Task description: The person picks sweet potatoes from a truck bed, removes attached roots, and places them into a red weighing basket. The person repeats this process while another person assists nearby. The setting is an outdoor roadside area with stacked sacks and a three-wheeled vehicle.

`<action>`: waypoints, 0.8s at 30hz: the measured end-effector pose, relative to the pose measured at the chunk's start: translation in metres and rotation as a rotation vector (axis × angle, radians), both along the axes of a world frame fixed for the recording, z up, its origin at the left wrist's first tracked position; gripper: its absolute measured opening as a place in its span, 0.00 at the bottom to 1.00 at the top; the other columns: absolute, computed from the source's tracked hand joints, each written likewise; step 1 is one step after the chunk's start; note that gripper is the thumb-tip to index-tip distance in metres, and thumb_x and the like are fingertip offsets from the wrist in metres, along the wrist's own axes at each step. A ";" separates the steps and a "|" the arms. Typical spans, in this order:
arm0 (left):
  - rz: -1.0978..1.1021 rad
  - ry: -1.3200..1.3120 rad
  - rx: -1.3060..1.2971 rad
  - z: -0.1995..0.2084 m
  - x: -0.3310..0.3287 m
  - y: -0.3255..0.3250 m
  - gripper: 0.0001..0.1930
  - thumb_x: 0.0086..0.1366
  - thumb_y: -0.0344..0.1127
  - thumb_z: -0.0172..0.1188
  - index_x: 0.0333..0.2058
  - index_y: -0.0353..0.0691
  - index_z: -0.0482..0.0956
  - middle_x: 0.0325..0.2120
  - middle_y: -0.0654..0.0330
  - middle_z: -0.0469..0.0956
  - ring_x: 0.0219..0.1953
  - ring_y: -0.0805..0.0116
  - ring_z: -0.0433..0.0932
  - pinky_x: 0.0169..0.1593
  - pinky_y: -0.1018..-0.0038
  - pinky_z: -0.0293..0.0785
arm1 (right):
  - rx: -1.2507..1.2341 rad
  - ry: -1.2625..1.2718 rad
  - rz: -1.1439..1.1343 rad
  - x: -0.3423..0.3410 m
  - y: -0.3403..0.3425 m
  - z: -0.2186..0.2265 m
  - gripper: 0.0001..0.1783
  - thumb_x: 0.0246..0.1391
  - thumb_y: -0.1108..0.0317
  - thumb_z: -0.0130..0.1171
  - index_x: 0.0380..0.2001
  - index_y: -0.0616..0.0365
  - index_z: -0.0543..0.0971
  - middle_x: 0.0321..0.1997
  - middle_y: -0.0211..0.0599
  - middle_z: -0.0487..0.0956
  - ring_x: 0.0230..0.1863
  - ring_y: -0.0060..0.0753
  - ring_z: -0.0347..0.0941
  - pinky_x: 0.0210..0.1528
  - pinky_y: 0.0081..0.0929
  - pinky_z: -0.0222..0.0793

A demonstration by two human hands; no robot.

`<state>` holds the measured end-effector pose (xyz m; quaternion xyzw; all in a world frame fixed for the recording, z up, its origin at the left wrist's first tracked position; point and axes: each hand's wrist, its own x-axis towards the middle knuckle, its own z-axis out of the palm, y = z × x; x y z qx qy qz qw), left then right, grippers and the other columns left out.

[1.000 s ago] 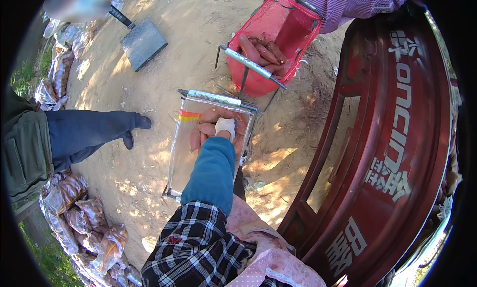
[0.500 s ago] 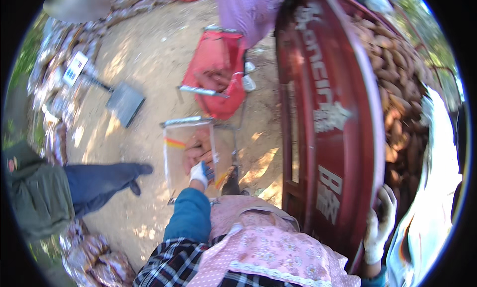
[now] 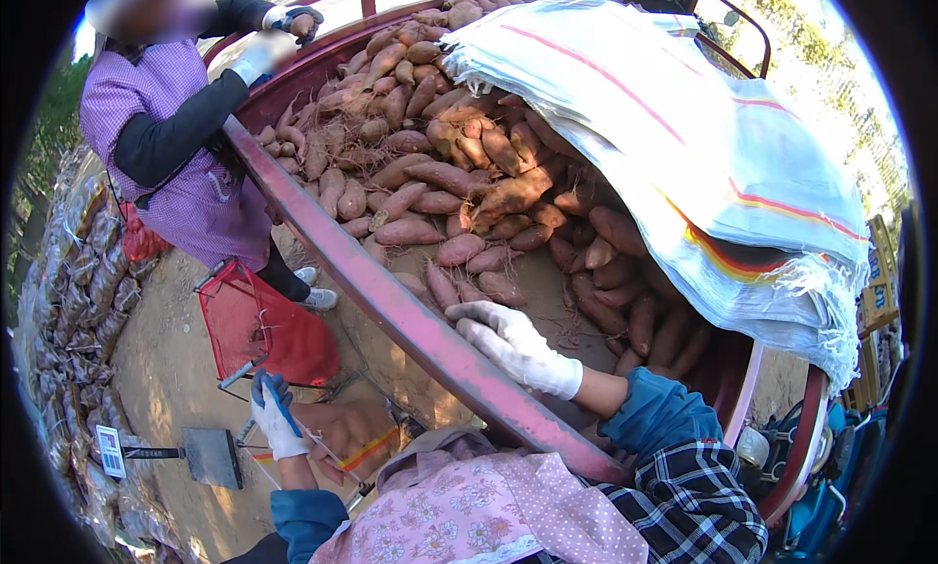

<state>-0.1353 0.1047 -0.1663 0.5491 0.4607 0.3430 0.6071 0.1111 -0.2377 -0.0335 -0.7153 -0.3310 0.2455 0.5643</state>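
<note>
Fingers on the blue-and-white gloved left hand [image 3: 277, 419] are sitting half-curled near the see-through, red-and-yellow-striped sack [image 3: 370, 453]; can't tell their grip. White-gloved right hand [image 3: 523, 349] is hovering, fingers loosely outstretched, seemingly empty, beside tapered reddish-brown sweet potatoes [image 3: 501, 289]. I'd be cupping their thick middles.

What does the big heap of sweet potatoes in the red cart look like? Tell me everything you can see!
The sweet potatoes are pinkish red to brown, mostly long with narrowing ends, and some trail thin, hairy roots. Their skins look dull and dusty. They lie loose, pointing every way, heaped behind the cart's red side panel. White striped sacks cover part of the heap on the right. The gloved right hand is beside the nearest ones; I can't tell whether it touches them.
</note>
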 end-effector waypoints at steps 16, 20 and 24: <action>-0.827 -0.264 0.987 0.201 0.175 -0.192 0.25 0.62 0.33 0.62 0.58 0.36 0.72 0.42 0.54 0.80 0.36 0.64 0.78 0.38 0.69 0.75 | 0.871 1.042 -0.888 0.163 -0.106 -0.134 0.15 0.66 0.48 0.51 0.35 0.47 0.73 0.29 0.32 0.72 0.30 0.35 0.71 0.30 0.28 0.69; -0.986 0.018 1.314 0.193 0.200 -0.203 0.20 0.56 0.43 0.68 0.45 0.39 0.82 0.24 0.56 0.81 0.26 0.55 0.79 0.33 0.63 0.74 | 0.766 0.963 -0.950 0.160 -0.106 -0.140 0.17 0.66 0.48 0.52 0.29 0.47 0.71 0.27 0.28 0.71 0.23 0.25 0.67 0.23 0.25 0.63; -1.007 0.037 1.271 0.190 0.196 -0.201 0.20 0.56 0.41 0.68 0.46 0.40 0.81 0.26 0.56 0.81 0.27 0.56 0.80 0.33 0.64 0.74 | 0.550 1.107 -0.784 0.092 -0.078 -0.133 0.22 0.64 0.43 0.53 0.33 0.51 0.73 0.28 0.28 0.73 0.20 0.25 0.64 0.22 0.27 0.62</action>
